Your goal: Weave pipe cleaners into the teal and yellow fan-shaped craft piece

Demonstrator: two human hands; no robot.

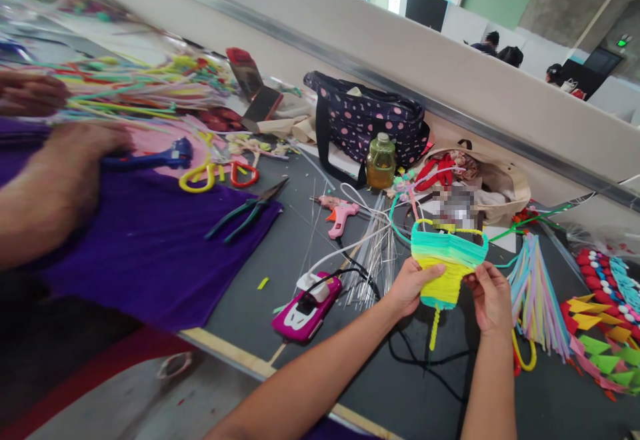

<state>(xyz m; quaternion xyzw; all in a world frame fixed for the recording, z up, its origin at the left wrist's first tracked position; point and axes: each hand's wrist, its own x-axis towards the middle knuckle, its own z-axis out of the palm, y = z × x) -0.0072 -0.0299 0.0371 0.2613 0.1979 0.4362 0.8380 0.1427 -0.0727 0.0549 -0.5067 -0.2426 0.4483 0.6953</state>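
My left hand point(413, 285) and my right hand point(491, 298) both grip a fan-shaped piece woven from fuzzy pipe cleaners point(449, 261), green at the top and yellow below. A yellow stem hangs from its lower tip. My left thumb presses its lower left side. My right fingers pinch its right edge. The piece is held just above the dark grey mat point(300, 240).
A pink glue gun point(341, 215), a pink power strip point(307, 310), pliers point(249, 210), scissors point(200, 175), a bundle of pastel pipe cleaners point(534, 291), a spotted bag point(367, 122) and a bottle point(381, 161) lie around. Another person's hands point(65, 167) work on purple cloth point(150, 247) at left.
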